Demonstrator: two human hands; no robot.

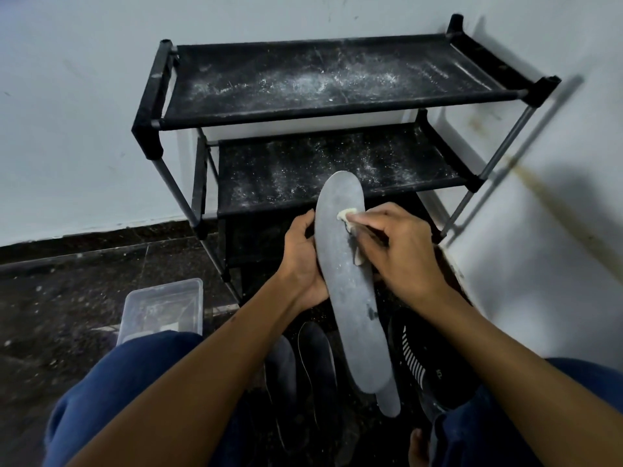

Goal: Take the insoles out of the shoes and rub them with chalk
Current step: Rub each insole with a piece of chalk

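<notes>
A long grey insole (pixel 350 281) stands tilted in front of me, toe end up, its surface dusted white. My left hand (pixel 303 261) grips its left edge around the middle. My right hand (pixel 397 244) pinches a small white piece of chalk (pixel 345 215) and presses it on the insole's upper part. A second grey insole (pixel 389 399) shows just behind the lower end of the first. A black shoe with white stripes (pixel 424 358) lies on the floor at the right. Two more dark insoles or shoes (pixel 303 362) lie on the floor between my knees.
A black two-shelf shoe rack (pixel 323 109), speckled with white dust, stands against the white wall ahead. A clear plastic box (pixel 161 308) sits on the dark floor at the left, beside my knee in blue trousers (pixel 111 379). A wall corner rises on the right.
</notes>
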